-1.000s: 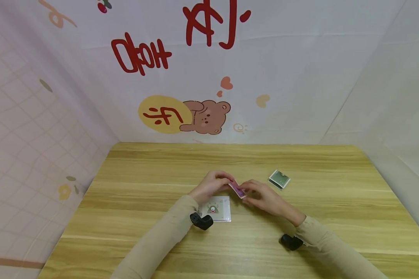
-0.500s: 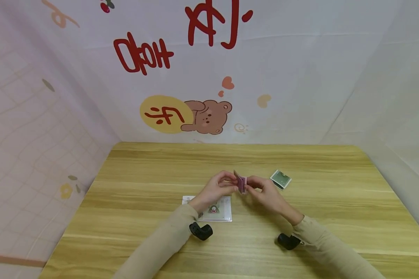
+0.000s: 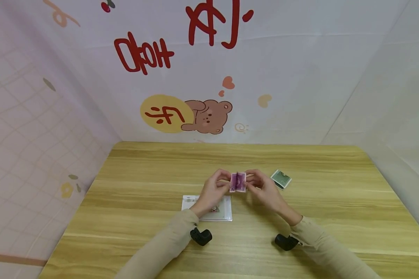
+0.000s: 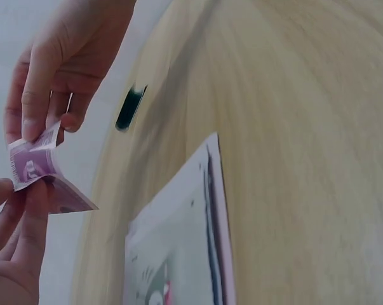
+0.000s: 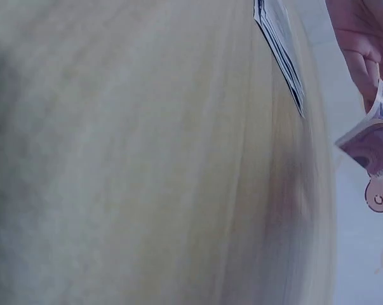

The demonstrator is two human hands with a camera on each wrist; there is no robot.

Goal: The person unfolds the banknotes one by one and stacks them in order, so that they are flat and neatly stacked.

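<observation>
A small purple banknote [image 3: 241,182] with pale edges is held up above the table between both hands, creased down its middle. My left hand [image 3: 211,192] pinches its left edge between thumb and fingers. The right edge is pinched by my right hand [image 3: 265,190]. In the left wrist view the banknote [image 4: 35,162] bends into a folded shape with one flap sticking out. Part of it also shows in the right wrist view, where the banknote [image 5: 372,143] is cut off by the frame's edge.
A folded green banknote [image 3: 281,179] lies on the wooden table [image 3: 153,166] just beyond the right hand. Below the left forearm lies a flat, pale plastic-covered packet [image 3: 225,213] with a printed figure, partly hidden. A printed white cloth [image 3: 286,69] hangs behind the table.
The purple banknote was a narrow folded strip; it is now spread wider, its printed face turned toward the head camera. Both hands have shifted slightly and raised it upright.
</observation>
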